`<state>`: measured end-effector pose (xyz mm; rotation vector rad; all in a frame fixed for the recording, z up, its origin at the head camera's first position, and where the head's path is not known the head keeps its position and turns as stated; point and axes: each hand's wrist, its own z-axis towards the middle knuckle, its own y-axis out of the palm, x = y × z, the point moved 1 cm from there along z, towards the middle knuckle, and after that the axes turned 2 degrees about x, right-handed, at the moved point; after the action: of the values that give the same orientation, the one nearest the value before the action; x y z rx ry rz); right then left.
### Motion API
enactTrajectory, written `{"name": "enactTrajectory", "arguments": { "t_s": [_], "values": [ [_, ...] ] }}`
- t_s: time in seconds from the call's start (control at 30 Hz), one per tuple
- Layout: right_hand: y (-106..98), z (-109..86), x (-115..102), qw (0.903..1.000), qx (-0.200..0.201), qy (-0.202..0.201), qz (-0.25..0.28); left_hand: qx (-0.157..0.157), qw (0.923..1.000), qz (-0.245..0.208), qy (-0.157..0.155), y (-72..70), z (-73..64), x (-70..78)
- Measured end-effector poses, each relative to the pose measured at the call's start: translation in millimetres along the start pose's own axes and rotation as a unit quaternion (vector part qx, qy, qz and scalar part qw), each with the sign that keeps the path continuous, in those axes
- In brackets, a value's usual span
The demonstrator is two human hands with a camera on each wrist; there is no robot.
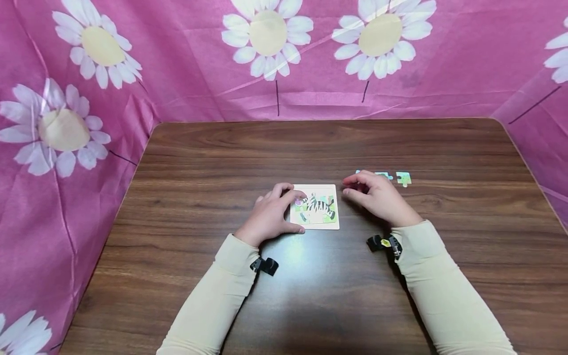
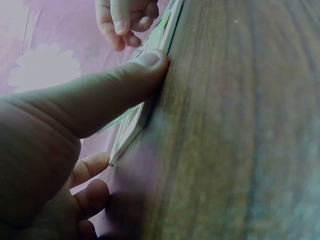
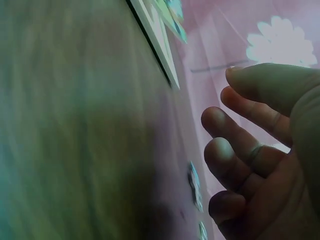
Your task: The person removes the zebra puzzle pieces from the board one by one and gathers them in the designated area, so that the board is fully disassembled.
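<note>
A wooden zebra puzzle board [image 1: 327, 227] with a pale border lies flat on the brown table. My left hand [image 1: 271, 216] holds the board from its left side, thumb at the near edge and index finger over the picture's left part. In the left wrist view the thumb [image 2: 120, 87] crosses the board's edge [image 2: 131, 136], and other fingertips touch its corner. My right hand [image 1: 380, 198] hovers just right of the board, fingers loosely bent. Nothing shows between its thumb and fingers [image 3: 225, 155] in the right wrist view.
Loose puzzle pieces lie behind the right hand, including a green-blue one [image 1: 403, 178] and another [image 1: 384, 175] partly hidden by that hand. A pink cloth [image 1: 186, 64] with white daisies hangs around the table [image 1: 230, 148] at the back and sides.
</note>
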<state>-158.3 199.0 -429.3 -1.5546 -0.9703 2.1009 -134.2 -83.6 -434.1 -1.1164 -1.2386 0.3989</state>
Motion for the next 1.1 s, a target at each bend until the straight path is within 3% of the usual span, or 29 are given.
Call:
{"name": "enactTrajectory", "arguments": {
  "t_s": [0.3, 0.67, 1.1],
  "values": [
    [18, 5.1, -13, 0.9992, -0.030, -0.003, 0.024, -0.001, 1.0000, -0.005, -0.001, -0.5, -0.5, 0.1],
    [37, 9.7, -28, 0.9972, -0.023, -0.049, 0.052, 0.001, 0.9999, -0.001, 0.011, -0.6, -1.0, -0.4],
    [58, 26.4, -51, 0.9952, -0.090, -0.024, -0.030, 0.004, 0.9998, 0.005, 0.018, 1.4, -1.0, -1.8]
  ]
}}
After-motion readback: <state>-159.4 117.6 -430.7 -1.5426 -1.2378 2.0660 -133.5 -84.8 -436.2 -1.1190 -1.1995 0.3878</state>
